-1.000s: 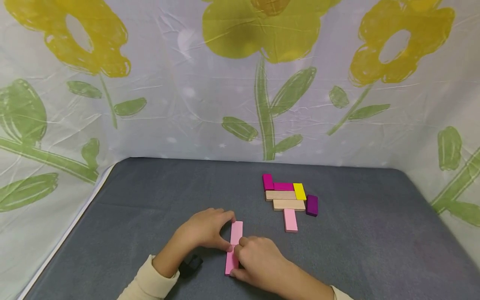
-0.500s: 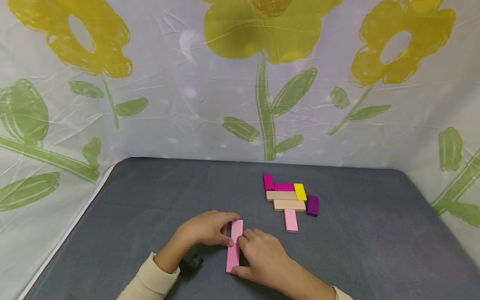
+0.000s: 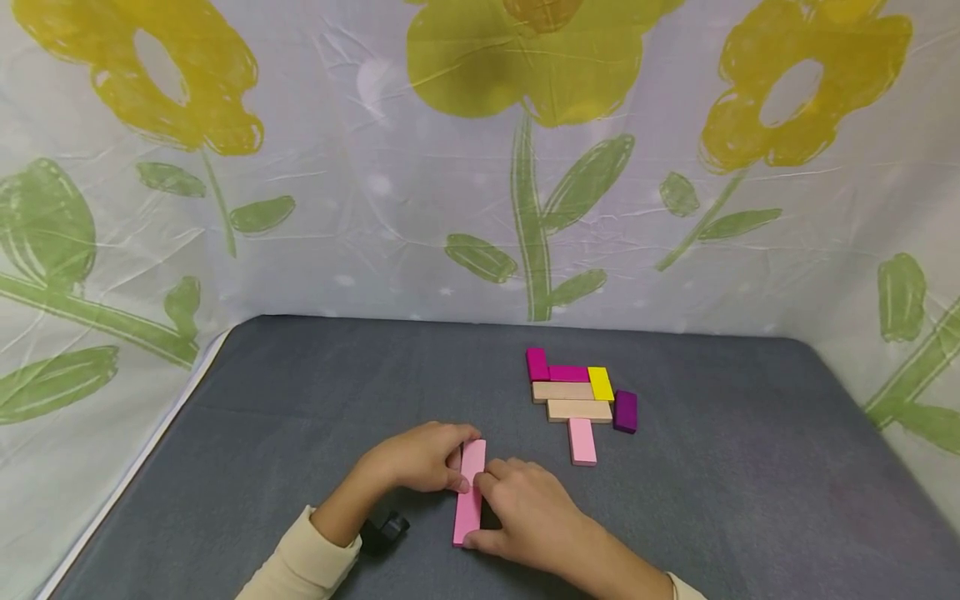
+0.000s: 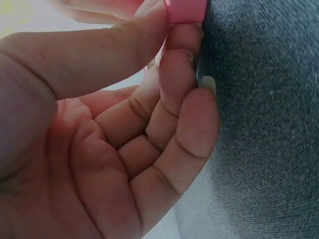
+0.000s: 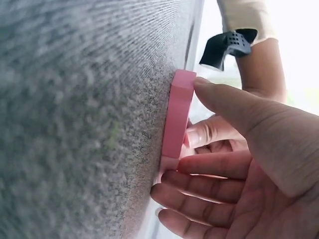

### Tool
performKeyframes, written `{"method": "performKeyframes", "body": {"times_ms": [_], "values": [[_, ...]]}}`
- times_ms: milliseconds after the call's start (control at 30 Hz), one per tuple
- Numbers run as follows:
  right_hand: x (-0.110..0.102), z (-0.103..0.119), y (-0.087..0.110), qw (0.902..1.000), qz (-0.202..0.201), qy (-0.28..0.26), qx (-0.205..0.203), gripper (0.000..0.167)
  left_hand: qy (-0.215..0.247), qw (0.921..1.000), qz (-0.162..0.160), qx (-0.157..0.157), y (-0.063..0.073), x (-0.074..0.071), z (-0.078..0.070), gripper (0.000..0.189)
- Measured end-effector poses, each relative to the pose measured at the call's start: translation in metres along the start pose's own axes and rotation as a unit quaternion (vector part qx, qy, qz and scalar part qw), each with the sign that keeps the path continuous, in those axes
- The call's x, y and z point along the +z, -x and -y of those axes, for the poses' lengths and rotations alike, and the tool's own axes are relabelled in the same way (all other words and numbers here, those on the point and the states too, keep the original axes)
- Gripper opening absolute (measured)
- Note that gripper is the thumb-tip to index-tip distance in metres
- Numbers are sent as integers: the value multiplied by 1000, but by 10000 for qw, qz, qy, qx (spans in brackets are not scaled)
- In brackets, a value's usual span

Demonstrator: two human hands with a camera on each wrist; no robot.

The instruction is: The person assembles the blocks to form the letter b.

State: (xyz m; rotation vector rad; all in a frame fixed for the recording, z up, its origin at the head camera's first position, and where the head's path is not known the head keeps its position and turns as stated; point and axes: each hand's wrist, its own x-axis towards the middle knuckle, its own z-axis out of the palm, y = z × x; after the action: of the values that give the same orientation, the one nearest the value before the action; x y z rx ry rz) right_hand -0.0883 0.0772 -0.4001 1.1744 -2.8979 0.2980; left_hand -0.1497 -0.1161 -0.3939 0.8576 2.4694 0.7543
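Two pink blocks lie end to end on the dark cloth, forming one straight strip. My left hand [image 3: 423, 458] grips the far, lighter pink block [image 3: 474, 457], index finger at its far end and thumb by the seam. At the strip's right side, my right hand [image 3: 532, 517] holds the near pink block [image 3: 467, 518] between a thumb at its near end and fingertips by the seam. In the right wrist view this near block [image 5: 178, 119] lies flat on the cloth. Only an end of a pink block [image 4: 187, 11] shows in the left wrist view.
Farther right, two magenta blocks [image 3: 567, 373], a yellow block [image 3: 600, 383], two wooden-coloured blocks [image 3: 578, 410] and a pink block [image 3: 582, 442] lie grouped flat. A purple block [image 3: 626, 412] lies beside them. A flowered fabric backdrop [image 3: 345, 208] stands behind the table.
The two pink blocks have shifted slightly away from the person, with both hands. My right fingers have spread along the near block, its thumb staying at the near end. The other blocks stay put.
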Motion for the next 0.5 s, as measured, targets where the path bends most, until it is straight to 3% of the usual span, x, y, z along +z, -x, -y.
{"method": "performKeyframes", "body": {"times_ms": [200, 333, 433, 500], "values": [[0, -2, -2, 10000, -1, -44, -78, 52, -3, 10000, -31, -84, 0, -1, 0, 52], [-7, -11, 0, 9983, 99, -571, -10, 50, 126, 9999, -20, -17, 0, 0, 0, 50], [-18, -31, 1, 9948, -107, -923, 408, 44, 198, 9998, 5, 43, 0, 0, 1, 52], [-26, -47, 0, 9915, -347, -806, 961, 42, 219, 9998, 25, 37, 0, 0, 1, 53]]}}
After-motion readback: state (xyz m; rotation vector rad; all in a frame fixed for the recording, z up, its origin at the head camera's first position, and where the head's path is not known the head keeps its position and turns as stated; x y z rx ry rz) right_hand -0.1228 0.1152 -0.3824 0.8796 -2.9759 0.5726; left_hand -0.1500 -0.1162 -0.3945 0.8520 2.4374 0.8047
